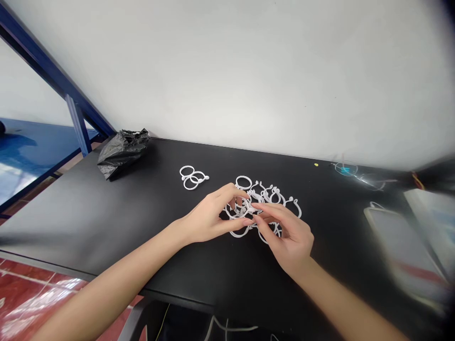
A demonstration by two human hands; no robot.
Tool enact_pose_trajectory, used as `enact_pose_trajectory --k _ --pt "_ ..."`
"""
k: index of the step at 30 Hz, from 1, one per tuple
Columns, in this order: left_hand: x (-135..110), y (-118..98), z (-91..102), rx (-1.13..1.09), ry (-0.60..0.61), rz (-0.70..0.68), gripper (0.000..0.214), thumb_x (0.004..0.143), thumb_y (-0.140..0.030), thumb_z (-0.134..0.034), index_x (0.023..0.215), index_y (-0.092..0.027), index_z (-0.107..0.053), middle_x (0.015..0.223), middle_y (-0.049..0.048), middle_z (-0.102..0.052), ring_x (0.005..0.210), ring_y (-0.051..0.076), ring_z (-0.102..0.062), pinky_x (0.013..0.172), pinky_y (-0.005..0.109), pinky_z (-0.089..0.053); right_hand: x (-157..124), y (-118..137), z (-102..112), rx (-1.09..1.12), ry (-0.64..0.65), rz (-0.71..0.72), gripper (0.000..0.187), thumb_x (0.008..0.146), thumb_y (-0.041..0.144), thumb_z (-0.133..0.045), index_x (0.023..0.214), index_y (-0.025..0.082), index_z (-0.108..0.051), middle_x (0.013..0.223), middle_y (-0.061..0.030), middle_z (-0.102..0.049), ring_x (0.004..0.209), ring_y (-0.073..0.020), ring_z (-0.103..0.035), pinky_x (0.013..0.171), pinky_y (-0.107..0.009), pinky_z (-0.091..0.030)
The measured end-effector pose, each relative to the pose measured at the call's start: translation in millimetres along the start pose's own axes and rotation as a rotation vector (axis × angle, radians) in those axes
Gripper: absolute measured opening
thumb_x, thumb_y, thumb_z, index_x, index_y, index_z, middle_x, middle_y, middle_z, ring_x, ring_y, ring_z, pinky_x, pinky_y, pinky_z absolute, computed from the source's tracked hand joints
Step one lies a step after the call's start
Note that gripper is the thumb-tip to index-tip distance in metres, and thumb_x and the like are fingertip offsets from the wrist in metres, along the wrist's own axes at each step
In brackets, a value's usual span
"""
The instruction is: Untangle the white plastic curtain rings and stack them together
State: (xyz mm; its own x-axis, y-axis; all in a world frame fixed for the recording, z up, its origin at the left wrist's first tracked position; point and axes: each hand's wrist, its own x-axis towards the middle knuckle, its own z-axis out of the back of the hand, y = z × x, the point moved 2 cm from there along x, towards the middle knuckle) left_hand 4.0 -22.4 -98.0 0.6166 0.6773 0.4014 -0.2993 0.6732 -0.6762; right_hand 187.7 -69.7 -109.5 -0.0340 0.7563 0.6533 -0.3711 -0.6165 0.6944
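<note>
A loose pile of white plastic curtain rings (299, 208) lies on the black table, several of them open at their knobbed ends. Over the pile, my left hand (217, 215) curls its thumb and fingers around one white ring, whose knobbed end points right. The fingertips of my right hand (286, 229) pinch at that end, nearly meeting the left fingertips. Fingers partly cover the held ring, and I cannot tell whether its ends are joined. Farther left, a small group of white rings (192, 179) lies overlapping, apart from the pile.
A crumpled black plastic bag (122, 154) sits at the table's back left, near a blue metal frame (76, 116). At the right lies a blurred, pale phone-like object (398, 241). A clear plastic piece with cyan marks (345, 169) rests by the wall.
</note>
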Motion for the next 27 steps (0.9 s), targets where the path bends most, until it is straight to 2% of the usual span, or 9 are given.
enact_pose_trajectory --k 3,7,9,13,20,23,25,27 --pt "1.7 12.2 14.1 0.315 -0.041 0.036 0.029 0.098 -0.038 -0.049 0.116 -0.015 -0.052 0.101 0.0095 -0.062 0.091 0.021 -0.059 0.083 0.036 -0.048 -0.2 0.5 -0.3 -0.003 -0.008 -0.01 0.027 0.086 0.007 -0.064 0.107 0.023 -0.072 0.093 -0.0053 -0.075 0.064 -0.0142 -0.068 0.054 -0.029 -0.061" --pt "-0.3 45.3 43.1 0.768 -0.121 0.331 0.031 0.102 -0.033 -0.033 0.114 -0.013 -0.054 0.106 0.0136 -0.062 0.097 0.028 -0.058 0.085 0.042 -0.046 -0.2 0.3 -0.2 0.024 -0.007 -0.002 0.031 0.085 0.004 -0.064 0.107 0.023 -0.072 0.091 -0.0047 -0.075 0.066 -0.0145 -0.069 0.054 -0.028 -0.061" --pt "-2.7 58.3 52.4 0.864 -0.13 0.389 0.032 0.102 -0.03 -0.032 0.116 -0.012 -0.054 0.109 0.0149 -0.061 0.099 0.028 -0.058 0.085 0.041 -0.046 -0.2 0.4 0.4 0.023 0.0 0.001 0.031 0.085 0.003 -0.063 0.108 0.023 -0.072 0.09 -0.0046 -0.075 0.066 -0.0145 -0.069 0.055 -0.028 -0.061" --pt "-5.4 68.5 55.1 0.894 -0.112 0.391 0.033 0.101 -0.03 -0.032 0.116 -0.012 -0.055 0.11 0.0143 -0.061 0.099 0.028 -0.057 0.085 0.04 -0.047 -1.1 0.5 1.8 0.014 0.016 -0.003 0.031 0.087 0.003 -0.06 0.108 0.022 -0.072 0.091 -0.0049 -0.074 0.068 -0.0151 -0.071 0.058 -0.028 -0.061" --pt "-7.3 72.6 48.1 0.896 -0.015 0.435 0.031 0.097 -0.021 -0.035 0.115 -0.012 -0.058 0.108 0.0138 -0.061 0.099 0.029 -0.056 0.086 0.042 -0.047 -0.4 0.0 1.9 0.03 0.019 0.007 0.032 0.087 0.001 -0.057 0.107 0.021 -0.072 0.094 -0.0059 -0.074 0.068 -0.0144 -0.071 0.06 -0.029 -0.061" --pt "-6.6 70.0 50.8 0.875 -0.026 0.436 0.03 0.095 -0.021 -0.036 0.114 -0.012 -0.058 0.108 0.0142 -0.062 0.1 0.03 -0.055 0.086 0.044 -0.047 1.3 1.3 2.2 0.024 0.014 0.015 0.032 0.087 0.001 -0.057 0.106 0.021 -0.072 0.092 -0.0056 -0.074 0.068 -0.0148 -0.07 0.059 -0.029 -0.062" --pt "-4.6 62.8 54.6 0.782 -0.068 0.398 0.028 0.092 -0.02 -0.04 0.112 -0.015 -0.058 0.111 0.0126 -0.061 0.102 0.029 -0.055 0.088 0.044 -0.046 2.0 2.2 2.5 0.017 0.012 0.02 0.032 0.087 0.001 -0.057 0.106 0.021 -0.072 0.091 -0.0054 -0.074 0.067 -0.0152 -0.071 0.059 -0.029 -0.062" --pt "-2.1 53.0 56.7 0.573 -0.042 0.349 0.025 0.086 -0.016 -0.044 0.106 -0.018 -0.058 0.108 0.0085 -0.062 0.097 0.024 -0.056 0.086 0.039 -0.047 1.7 2.3 2.5 0.015 0.011 0.016 0.03 0.087 0.002 -0.057 0.105 0.021 -0.073 0.091 -0.0056 -0.075 0.067 -0.0154 -0.071 0.059 -0.029 -0.062"
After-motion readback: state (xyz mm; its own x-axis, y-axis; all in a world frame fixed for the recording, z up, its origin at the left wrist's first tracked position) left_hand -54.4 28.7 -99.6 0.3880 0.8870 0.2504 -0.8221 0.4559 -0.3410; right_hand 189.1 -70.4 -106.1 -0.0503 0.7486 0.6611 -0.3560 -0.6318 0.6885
